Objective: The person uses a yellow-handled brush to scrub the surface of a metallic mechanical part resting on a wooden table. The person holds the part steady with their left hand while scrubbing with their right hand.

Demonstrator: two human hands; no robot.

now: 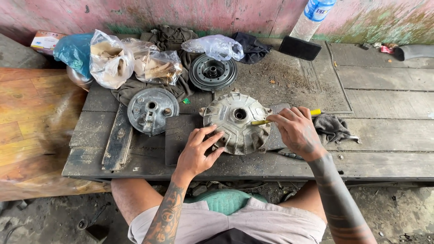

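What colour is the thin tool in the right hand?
Yellow; the tool, held by the right hand, shows best in the head view.

Both hands, the left hand point(195, 151) and the right hand point(296, 131), are bare, with no gloves or rings in view. Dark tattoos cover both forearms: a patterned figure on the left, solid bands on the right. Light grey shorts point(226, 223) cover the thighs.

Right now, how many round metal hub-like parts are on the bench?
3: the ribbed hub under the left hand, a grey plate to its left, a dark disc behind. Bags may hide more.
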